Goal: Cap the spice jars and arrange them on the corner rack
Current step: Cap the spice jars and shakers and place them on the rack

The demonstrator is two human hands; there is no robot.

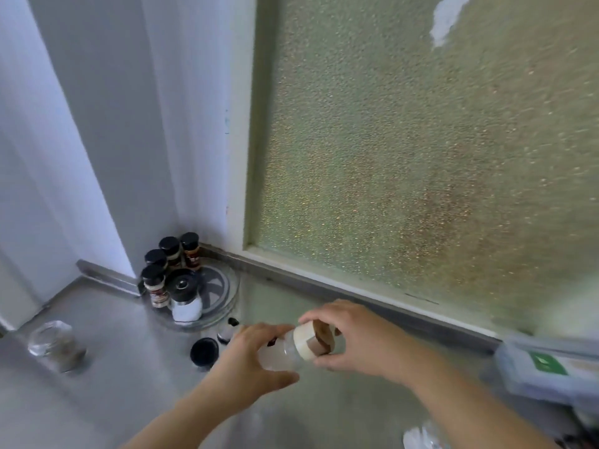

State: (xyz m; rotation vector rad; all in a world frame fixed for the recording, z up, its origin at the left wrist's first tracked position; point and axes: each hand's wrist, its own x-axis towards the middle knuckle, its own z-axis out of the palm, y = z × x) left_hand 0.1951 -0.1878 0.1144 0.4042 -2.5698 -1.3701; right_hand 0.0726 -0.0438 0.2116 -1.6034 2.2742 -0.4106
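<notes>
Near centre of the table [136, 377], both hands are on one spice jar [285, 351], held tilted almost on its side just above the surface. Left hand [249, 361] wraps the clear body, fingers [259, 332] curled over the top and thumb underneath, likely to stop it turning. Right hand [350, 341] pinches the cream cap [306, 341] at the jar's right end, fingertips [308, 319] on its rim. A brown piece beyond the cap is partly hidden by the palm; cannot tell what it is. Judgement: cap is being twisted on; how far seated is not readable through the blur.

Just left of the hands, a loose black lid [204, 351] lies flat on the table, and a small dark-topped jar [228, 330] stands behind it, partly hidden, cap state unclear. Far left, an open glass jar [53, 341] stands uncapped, so probably more capping to do.

Round corner rack [227, 296] sits in the far-left corner against the wall. Four black-capped jars [170, 251] cluster on its far-left side with a white-filled grinder [185, 299] at the near edge. Its right half is bare, presumably room for the rest.

Frosted window [421, 140] runs along the far edge. A grey box with a green label [547, 367] sits at the right, blurred.
</notes>
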